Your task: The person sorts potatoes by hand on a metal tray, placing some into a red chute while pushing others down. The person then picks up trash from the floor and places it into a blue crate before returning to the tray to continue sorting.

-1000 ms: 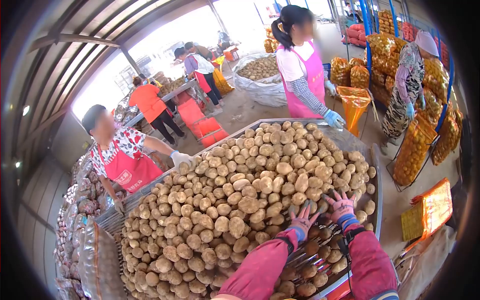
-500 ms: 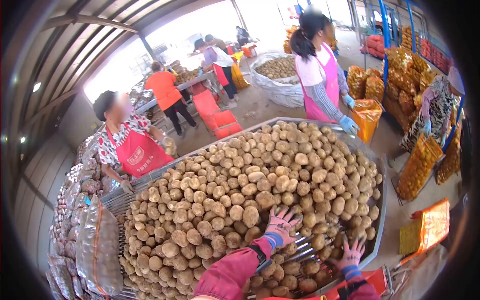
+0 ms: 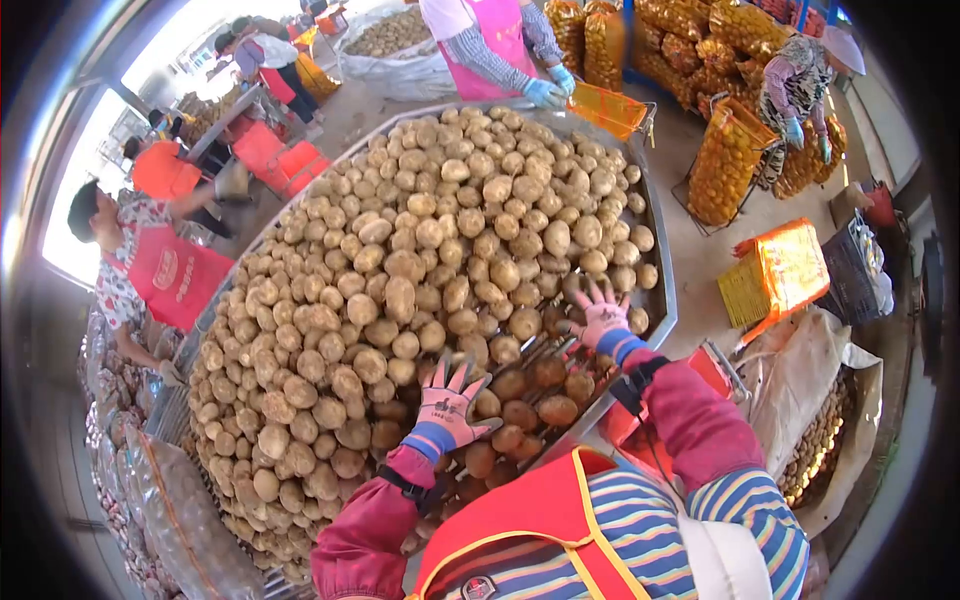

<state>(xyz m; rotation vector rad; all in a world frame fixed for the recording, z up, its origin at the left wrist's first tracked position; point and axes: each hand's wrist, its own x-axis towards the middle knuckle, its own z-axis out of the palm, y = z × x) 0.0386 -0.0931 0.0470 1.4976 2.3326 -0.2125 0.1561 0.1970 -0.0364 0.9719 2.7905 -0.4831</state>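
So, in the head view, two gloved hands can be counted at the heap, the left hand (image 3: 448, 405) and the right hand (image 3: 602, 318). Both are opened wide, fingers fanned out and laid against potatoes (image 3: 385, 290); nothing is seen gripped in either. The potatoes are piled up ahead of both hands and out past the left one, way too many to be counted, all in one big heap. Three co-workers can be made out close around: one person (image 3: 180, 270) well left of the hands, one person (image 3: 490, 45) beyond the heap, one person (image 3: 800, 85) far off to the right. More are blurred in the back.

As for looks, the potatoes are tan to brown, roundish or oval, kinda dusty. Darker ones are seen in the shade between the hands, scattered over metal bars (image 3: 535, 352).

Edge-wise, the heap is bordered by the metal rim (image 3: 663, 235) of the table, pretty near the right hand on its outer side. Some room is left between the hands, where the bars are only partly covered. Bare floor (image 3: 690, 260) is seen past the rim, with one yellow-and-orange bundle (image 3: 775, 275) and one black crate (image 3: 858, 265) set right of the right hand.
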